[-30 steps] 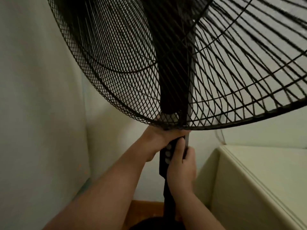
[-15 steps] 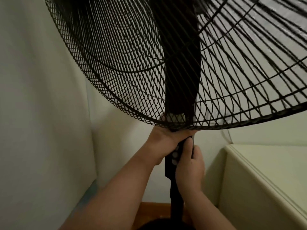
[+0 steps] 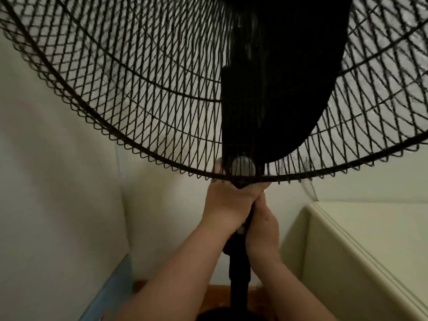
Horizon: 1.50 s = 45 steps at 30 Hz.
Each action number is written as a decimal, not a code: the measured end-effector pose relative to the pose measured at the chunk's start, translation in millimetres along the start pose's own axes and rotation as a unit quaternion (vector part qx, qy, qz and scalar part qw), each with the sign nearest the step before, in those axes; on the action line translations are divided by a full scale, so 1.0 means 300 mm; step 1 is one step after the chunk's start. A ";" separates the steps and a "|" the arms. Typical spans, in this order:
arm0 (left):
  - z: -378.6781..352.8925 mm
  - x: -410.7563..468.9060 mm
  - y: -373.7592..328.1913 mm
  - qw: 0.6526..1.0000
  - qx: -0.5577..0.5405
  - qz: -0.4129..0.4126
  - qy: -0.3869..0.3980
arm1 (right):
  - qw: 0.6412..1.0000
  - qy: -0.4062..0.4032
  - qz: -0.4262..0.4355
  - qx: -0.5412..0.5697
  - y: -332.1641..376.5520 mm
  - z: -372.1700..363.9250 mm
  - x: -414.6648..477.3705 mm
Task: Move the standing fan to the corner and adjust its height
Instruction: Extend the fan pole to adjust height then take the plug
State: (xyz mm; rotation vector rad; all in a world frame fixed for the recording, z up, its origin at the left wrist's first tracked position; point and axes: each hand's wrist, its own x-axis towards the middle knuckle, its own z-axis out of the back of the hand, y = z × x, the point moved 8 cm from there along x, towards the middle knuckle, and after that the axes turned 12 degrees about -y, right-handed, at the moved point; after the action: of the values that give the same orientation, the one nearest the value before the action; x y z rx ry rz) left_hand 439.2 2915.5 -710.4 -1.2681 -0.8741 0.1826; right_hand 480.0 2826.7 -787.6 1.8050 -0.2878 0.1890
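The black standing fan fills the upper view: its wire cage (image 3: 143,107) with a dark blade (image 3: 278,89) behind the mesh. Below the cage runs the black pole (image 3: 239,272) with the control section, and a grey knob (image 3: 243,166) shows through the mesh at the neck. My left hand (image 3: 225,205) wraps the top of the control section just under the cage rim. My right hand (image 3: 262,230) grips the same section right below and beside it. The fan's round base (image 3: 215,315) is barely visible at the bottom edge.
Two pale walls meet in a corner (image 3: 122,205) just behind the fan on the left. A cream cabinet (image 3: 361,246) stands close on the right. A strip of wooden floor (image 3: 217,290) shows at the foot of the pole.
The fan's cage now looms larger and nearer in view, shifted right. Both hands keep their hold on the control section, now pressed closer together.
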 end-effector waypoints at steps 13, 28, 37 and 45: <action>0.023 0.037 -0.038 0.997 0.054 -0.049 -0.002 | 0.996 0.073 0.013 0.044 -0.007 -0.007 -0.010; -0.004 0.009 -0.019 0.999 -0.011 -0.001 0.043 | 0.991 0.036 -0.014 -0.129 -0.128 0.056 -0.116; 0.033 -0.005 -0.023 1.000 0.003 0.003 0.006 | 0.988 0.052 -0.010 -0.148 -0.141 0.045 -0.124; 0.121 -0.008 -0.004 0.997 0.030 0.032 -0.066 | 0.986 0.107 -0.001 -0.131 -0.147 -0.014 -0.158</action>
State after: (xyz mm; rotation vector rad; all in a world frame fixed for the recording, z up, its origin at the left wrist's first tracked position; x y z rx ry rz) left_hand 413.1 2941.0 -709.1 -1.2397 -0.9341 0.3449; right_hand 447.9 2845.5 -840.8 1.5103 -0.1508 0.3263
